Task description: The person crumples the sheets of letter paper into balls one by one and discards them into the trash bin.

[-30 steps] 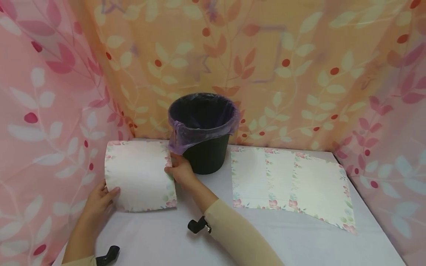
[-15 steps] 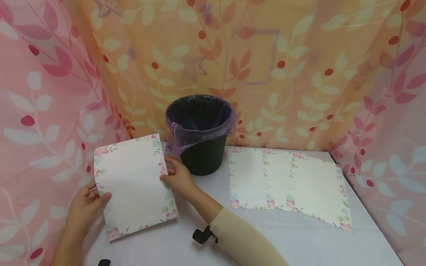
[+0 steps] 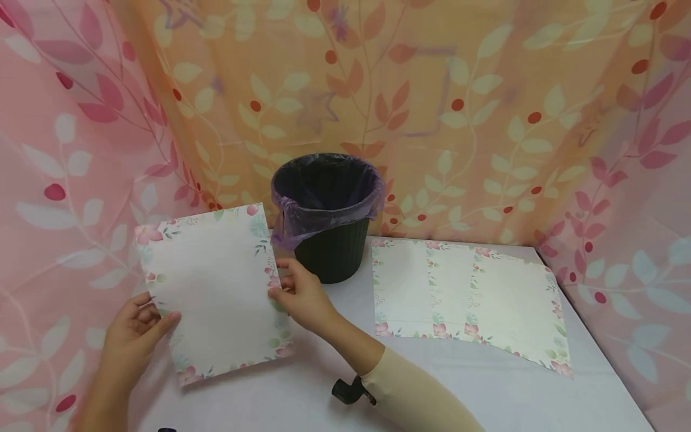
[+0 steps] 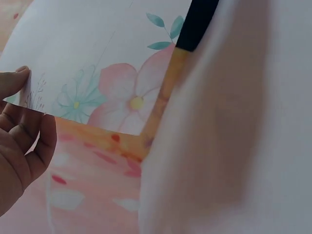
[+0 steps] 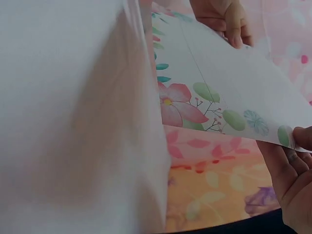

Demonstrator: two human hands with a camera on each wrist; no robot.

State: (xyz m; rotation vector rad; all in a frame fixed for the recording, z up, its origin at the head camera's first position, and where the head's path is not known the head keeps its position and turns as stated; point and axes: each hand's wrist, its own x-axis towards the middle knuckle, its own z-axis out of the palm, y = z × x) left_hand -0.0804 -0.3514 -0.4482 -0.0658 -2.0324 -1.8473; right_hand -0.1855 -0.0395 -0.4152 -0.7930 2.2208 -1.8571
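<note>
Both hands hold one white sheet of paper [image 3: 216, 294] with a pink-and-green floral border, tilted up in front of the person at the left of the head view. My left hand [image 3: 132, 336] pinches its left edge, thumb on the front and fingers curled behind. On the opposite edge my right hand [image 3: 302, 297] pinches it the same way. In the left wrist view, the left hand [image 4: 22, 141] grips the edge near a printed pink flower. The right wrist view has the right hand [image 5: 292, 175] at the border, with the sheet [image 5: 219, 73] stretching to the other hand.
A black bin [image 3: 332, 252] lined with a purple bag [image 3: 291, 219] stands behind the right hand. Several matching floral sheets [image 3: 515, 306] lie overlapped at the right of the white-covered table [image 3: 459, 378]. Patterned curtains [image 3: 378, 78] enclose the back and sides.
The sheet, bowed and low over the table one second ago, has been raised, flattened and tilted toward the person. Both hands have kept their pinch on its edges.
</note>
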